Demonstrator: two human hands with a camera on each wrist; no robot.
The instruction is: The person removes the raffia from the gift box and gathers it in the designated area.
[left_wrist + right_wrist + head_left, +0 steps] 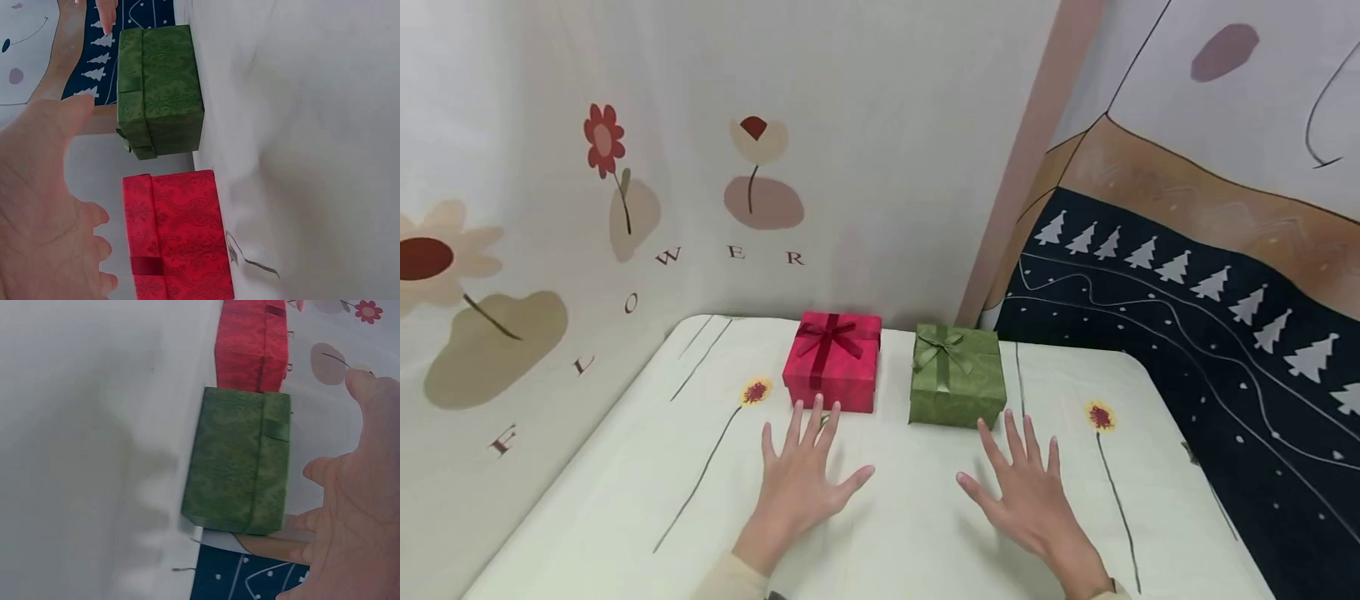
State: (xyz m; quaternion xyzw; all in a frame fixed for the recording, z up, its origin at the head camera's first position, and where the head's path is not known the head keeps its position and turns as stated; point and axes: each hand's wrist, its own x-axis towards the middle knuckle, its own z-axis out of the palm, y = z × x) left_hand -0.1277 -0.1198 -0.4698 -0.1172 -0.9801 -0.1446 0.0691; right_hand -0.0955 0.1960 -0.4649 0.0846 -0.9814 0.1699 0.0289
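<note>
A red gift box [832, 362] with a dark red ribbon and bow stands toward the back of the table. To its right, a small gap apart, is a green gift box [957, 375] with a green ribbon and bow. Both lids are on. My left hand [801, 479] is spread in front of the red box, fingers straight, holding nothing. My right hand [1026, 496] is spread likewise, just in front of the green box. In the wrist views, the red box [187, 234] and the green box [240, 459] appear beyond the palms, not gripped.
A white cloth with printed flowers covers the table [895, 533]. Behind it hangs a pale curtain [887, 167] with flower prints and letters. A dark blue cloth [1150, 333] with white trees hangs at the right, beyond the table's edge.
</note>
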